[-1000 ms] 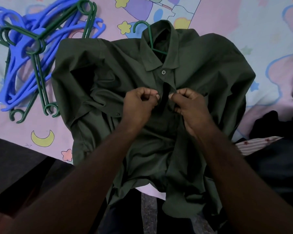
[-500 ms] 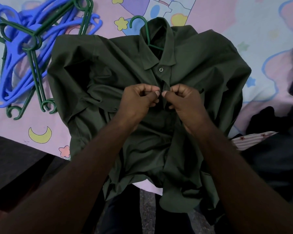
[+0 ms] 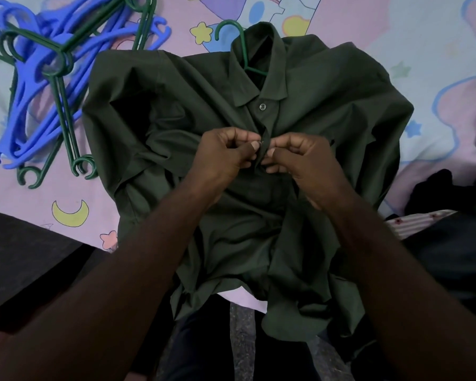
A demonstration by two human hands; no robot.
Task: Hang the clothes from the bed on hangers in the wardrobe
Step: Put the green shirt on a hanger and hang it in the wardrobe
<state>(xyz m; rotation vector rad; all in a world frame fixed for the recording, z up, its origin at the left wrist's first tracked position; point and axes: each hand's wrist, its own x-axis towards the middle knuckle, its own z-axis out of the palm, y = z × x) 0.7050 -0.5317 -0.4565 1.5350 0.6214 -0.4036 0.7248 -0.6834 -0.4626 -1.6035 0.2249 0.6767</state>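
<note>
Left hand (image 3: pixel 226 155) and right hand (image 3: pixel 300 158) pinch the dark green cotton shirt (image 3: pixel 327 111) placket — buttoning it so it stays on the green plastic hanger (image 3: pixel 235 31).

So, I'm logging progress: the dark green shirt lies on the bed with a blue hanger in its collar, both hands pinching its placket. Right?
Not quite. In the head view the hanger in the collar is green, not blue. The shirt does lie on the bed, left hand and right hand pinching its placket.
</note>
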